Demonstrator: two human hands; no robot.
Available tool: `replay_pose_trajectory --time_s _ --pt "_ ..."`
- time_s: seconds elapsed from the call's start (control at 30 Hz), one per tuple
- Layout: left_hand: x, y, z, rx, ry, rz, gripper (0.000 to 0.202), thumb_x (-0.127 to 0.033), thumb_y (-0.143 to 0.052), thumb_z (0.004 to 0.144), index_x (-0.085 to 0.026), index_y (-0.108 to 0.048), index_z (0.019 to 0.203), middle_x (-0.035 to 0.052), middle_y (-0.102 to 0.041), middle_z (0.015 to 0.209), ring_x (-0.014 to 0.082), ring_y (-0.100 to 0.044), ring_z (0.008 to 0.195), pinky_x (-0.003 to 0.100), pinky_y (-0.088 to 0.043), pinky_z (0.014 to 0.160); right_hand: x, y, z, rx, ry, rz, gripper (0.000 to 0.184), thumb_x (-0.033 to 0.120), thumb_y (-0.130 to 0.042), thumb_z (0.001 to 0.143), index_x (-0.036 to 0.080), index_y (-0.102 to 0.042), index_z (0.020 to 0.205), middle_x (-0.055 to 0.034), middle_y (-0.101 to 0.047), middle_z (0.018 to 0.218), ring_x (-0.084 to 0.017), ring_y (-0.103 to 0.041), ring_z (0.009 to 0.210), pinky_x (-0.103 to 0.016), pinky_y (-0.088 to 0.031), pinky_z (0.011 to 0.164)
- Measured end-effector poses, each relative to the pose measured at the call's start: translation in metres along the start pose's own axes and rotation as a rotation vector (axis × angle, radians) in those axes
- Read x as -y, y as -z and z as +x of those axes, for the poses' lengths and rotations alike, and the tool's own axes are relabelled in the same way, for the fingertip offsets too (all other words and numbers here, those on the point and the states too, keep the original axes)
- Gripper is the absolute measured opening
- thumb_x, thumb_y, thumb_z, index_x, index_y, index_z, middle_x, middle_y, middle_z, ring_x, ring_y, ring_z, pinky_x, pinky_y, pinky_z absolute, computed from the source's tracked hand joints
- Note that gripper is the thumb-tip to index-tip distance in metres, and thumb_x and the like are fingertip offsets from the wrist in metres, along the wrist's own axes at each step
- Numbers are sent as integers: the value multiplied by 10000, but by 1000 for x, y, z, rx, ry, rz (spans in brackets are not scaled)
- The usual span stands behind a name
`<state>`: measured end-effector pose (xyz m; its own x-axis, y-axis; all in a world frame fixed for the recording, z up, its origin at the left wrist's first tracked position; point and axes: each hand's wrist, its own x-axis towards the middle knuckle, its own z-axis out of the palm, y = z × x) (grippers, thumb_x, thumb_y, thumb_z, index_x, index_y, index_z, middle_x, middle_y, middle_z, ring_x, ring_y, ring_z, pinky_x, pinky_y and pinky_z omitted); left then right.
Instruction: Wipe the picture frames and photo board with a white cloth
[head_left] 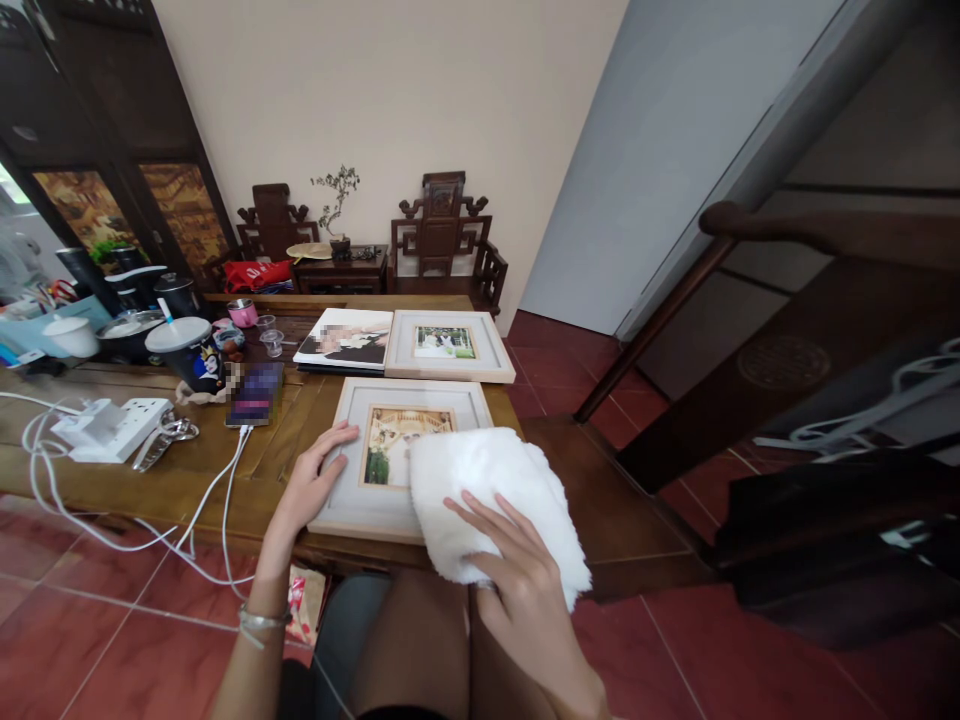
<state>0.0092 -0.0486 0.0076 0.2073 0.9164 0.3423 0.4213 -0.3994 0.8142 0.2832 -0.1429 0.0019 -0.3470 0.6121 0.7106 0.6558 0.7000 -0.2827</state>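
The frame (405, 393) lies flat and face up at the near edge of the table (135, 485), its sides about square to that edge and its top border toward the far side. It looks close to square, so I cannot tell its long axis. The photo (386, 445) in it is partly covered. The left hand (311, 485) rests open on the frame's left border, fingers stretched toward the far side and thumb at the photo's left edge. The right hand (517, 570) lies flat, palm down and fingers spread, on a white cloth (487, 475); it is not closed around it. The cloth covers the frame's near right corner and hangs past the table edge. The hands are apart, one on each side of the frame, with the photo between them. Just beyond it a second frame (448, 345) lies flat, with a print (345, 340) touching its left side. Left of the near frame is a phone (255, 395) with a white cable, then keys (165, 435) and a power strip (112, 425). Farther left stands a lidded cup (187, 350) with a straw, its contents hidden. Beyond it are a pink bowl (242, 312) and two small clear cups (270, 335); I cannot tell what they hold.
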Motion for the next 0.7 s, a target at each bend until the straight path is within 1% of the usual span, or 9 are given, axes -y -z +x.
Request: replay_pose_trajectory --time_s 0.23,0.4,0.5,0.57,0.6,0.67,0.7 --pt "2 2 2 14 -9 51 371 -264 -491 903 -151 -604 1237 121 -571 1373 232 -396 1390 463 -255 1181 -1 0 -1 15 -5 -2 350 -60 -374 605 202 -585 703 -78 -643 1282 -244 -489 1300 -524 -386 1058" --pt "-6 1 9 112 -30 265 407 -178 -488 862 -156 -584 1257 125 -557 1378 242 -407 1378 487 -272 1175 -2 4 2 93 -3 -1 395 -52 -367 571 205 -606 751 -62 -627 1308 -240 -479 1310 -516 -375 1073" --pt "-8 -6 13 103 -58 394 402 -143 -433 887 -151 -586 1258 135 -552 1372 247 -408 1372 494 -291 1168 -5 10 1 116 2 14 432 -36 -363 548 210 -621 793 -55 -635 1297 -242 -501 1291 -508 -384 1072" --pt "-6 -11 15 67 -86 434 394 -115 -393 900 -135 -600 1234 149 -558 1358 245 -427 1356 486 -316 1158 -10 18 3 126 -13 37 446 -23 -362 558 209 -633 826 -63 -657 1260 -250 -546 1244 -489 -431 1031" --pt "-4 -13 15 47 -99 440 400 -94 -374 900 -132 -603 1226 153 -560 1353 240 -440 1344 480 -329 1153 -15 23 7 125 -49 46 435 -16 -367 583 206 -638 840 -74 -681 1209 -256 -590 1187 -467 -477 978" --pt "-1 -15 15 13 -118 435 428 -48 -352 885 -133 -603 1220 151 -560 1354 229 -465 1324 469 -350 1143 -26 33 24 71 -167 31 373 7 -396 656 191 -644 865 -100 -721 1054 -266 -673 1008 -410 -550 826" --pt "0 -15 15 3 -126 428 444 -29 -348 874 -138 -601 1222 147 -560 1357 226 -474 1317 466 -358 1140 -33 36 38 25 -228 2 339 22 -418 690 183 -645 883 -108 -722 996 -267 -686 939 -392 -560 773"
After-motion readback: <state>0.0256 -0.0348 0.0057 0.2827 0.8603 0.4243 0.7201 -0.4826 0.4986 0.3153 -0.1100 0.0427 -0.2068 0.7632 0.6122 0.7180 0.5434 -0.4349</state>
